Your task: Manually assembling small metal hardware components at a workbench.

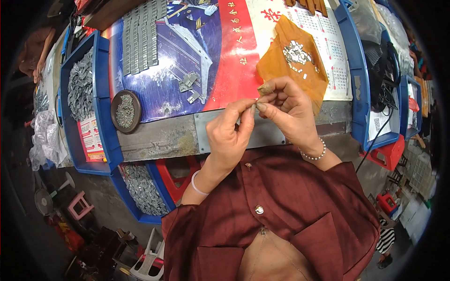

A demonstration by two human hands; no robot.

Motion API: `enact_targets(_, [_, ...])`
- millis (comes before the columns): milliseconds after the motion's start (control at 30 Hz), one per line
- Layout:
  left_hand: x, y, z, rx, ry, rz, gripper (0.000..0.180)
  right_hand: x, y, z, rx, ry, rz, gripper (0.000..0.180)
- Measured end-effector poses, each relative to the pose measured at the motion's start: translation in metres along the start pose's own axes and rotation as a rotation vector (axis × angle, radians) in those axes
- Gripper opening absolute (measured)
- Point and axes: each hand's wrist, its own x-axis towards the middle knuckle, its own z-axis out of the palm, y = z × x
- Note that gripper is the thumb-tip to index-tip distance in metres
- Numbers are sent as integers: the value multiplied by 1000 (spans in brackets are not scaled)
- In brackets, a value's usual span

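1. Where the 2 hands meet above the table edge, left hand [229, 133] raised with thumb and forefinger pinched together on a tiny metal piece [256, 100], too small to make out in detail.
2. Right hand [288, 110] curled just beside it, fingertips touching the same small piece from the other side; other fingers folded in, a bead bracelet [315, 155] on the wrist.
3. Just beyond the right hand, an orange plastic bag [293, 61] lying flat on the poster-covered table [164, 136], a loose heap of small silvery parts [296, 54] on it.
4. Further left on the poster, a few grey metal clips [189, 84] lying apart, and beyond them rows of like pieces [140, 35] laid side by side.
5. Near the table's left edge, a round dark dish [125, 111] filled with tiny bits.
6. Left of that, a blue tray [101, 93] holding a pile of grey metal parts [80, 86].
7. Below the table, another blue bin [140, 192] with more grey parts.
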Motion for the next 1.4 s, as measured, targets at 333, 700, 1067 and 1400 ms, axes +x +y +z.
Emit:
enact_targets(333, [-6,-1,-6,37,-43,-87,10,5,6,0,89,-19,29,24])
enact_targets(700, [-10,-2,-10,-222,-105,-337,12,4,3,-1,-54,-76,2,19])
enact_targets(1067, [-17,-1,-16,-262,-84,-346,27,4,6,8,-84,-60,-25,18])
enact_targets(1400, [-17,0,-24,-505,-48,-470,28,2,6,19,-172,-37,-66,20])
